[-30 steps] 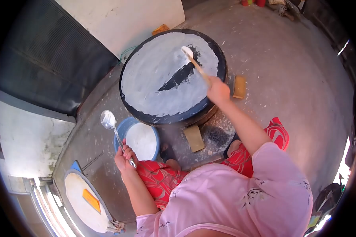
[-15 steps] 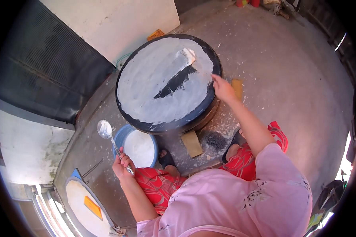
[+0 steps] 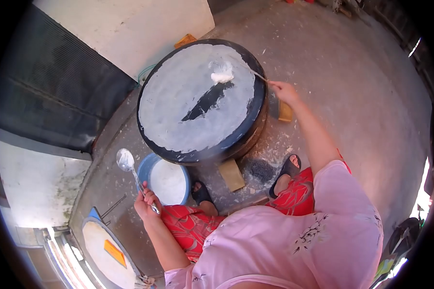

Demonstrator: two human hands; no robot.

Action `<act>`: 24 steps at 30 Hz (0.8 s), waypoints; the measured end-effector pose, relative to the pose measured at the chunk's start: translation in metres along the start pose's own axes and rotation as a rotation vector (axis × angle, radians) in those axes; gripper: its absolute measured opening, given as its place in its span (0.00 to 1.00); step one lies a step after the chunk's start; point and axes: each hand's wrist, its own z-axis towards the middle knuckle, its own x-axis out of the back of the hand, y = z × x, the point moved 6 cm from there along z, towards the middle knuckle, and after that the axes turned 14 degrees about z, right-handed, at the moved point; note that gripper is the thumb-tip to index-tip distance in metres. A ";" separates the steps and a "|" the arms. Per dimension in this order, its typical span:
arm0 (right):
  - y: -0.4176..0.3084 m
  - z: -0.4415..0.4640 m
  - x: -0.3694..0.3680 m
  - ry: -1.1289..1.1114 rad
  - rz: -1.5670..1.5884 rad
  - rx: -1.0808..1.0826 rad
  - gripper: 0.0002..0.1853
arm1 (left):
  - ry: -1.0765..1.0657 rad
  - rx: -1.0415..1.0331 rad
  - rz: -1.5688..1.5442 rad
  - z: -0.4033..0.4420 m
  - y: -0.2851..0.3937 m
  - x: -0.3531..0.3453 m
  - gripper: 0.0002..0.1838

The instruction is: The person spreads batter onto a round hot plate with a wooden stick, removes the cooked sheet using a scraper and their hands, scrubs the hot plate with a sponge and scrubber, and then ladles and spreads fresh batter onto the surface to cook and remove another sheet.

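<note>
A wide round black griddle [image 3: 261, 103] stands in front of me, most of its top coated with white batter [image 3: 171, 103]. A dark uncoated strip [image 3: 207, 103] crosses its middle, with a thick white lump [image 3: 222, 77] at the upper end. My right hand [image 3: 284, 91], at the griddle's right rim, is closed on the thin handle [image 3: 259, 75] of a spreading tool; its head blends into the batter and I cannot make it out. My left hand [image 3: 147, 202] grips a metal ladle [image 3: 125, 160], its bowl whitened, left of a blue bucket [image 3: 146, 168] of white batter [image 3: 168, 182].
Yellowish blocks [image 3: 232, 175] lie on the floor around the griddle's base, near a dark ash pile [image 3: 261, 170]. My sandalled feet [image 3: 288, 172] are close by. A round pale board [image 3: 99, 245] with an orange scraper [image 3: 115, 253] sits at lower left.
My right hand has shifted up and outward, to the right. The thick lump of batter now lies further left and slightly lower. My left hand still holds the ladle in nearly the same place.
</note>
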 end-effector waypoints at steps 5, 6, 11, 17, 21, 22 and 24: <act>-0.025 -0.033 -0.044 -0.238 -0.159 0.144 0.14 | -0.012 0.034 -0.003 -0.006 -0.006 -0.013 0.22; -0.034 -0.042 -0.033 -0.238 -0.159 0.148 0.14 | -0.014 0.032 -0.006 -0.006 -0.004 -0.010 0.22; -0.021 -0.059 -0.017 -0.022 -0.065 -0.122 0.15 | -0.021 0.045 0.018 -0.003 -0.006 -0.004 0.20; -0.049 -0.094 -0.071 -0.177 -0.215 0.172 0.14 | -0.044 0.096 0.076 -0.008 -0.006 -0.009 0.20; -0.023 -0.098 -0.037 -0.147 -0.085 0.148 0.14 | -0.033 0.089 0.141 -0.015 -0.005 -0.004 0.20; -0.009 -0.100 -0.034 -0.032 -0.020 0.046 0.15 | -0.045 0.079 0.192 -0.017 -0.003 -0.003 0.19; 0.008 -0.107 -0.068 -0.025 0.042 0.080 0.15 | -0.060 0.070 0.245 -0.017 -0.002 -0.005 0.19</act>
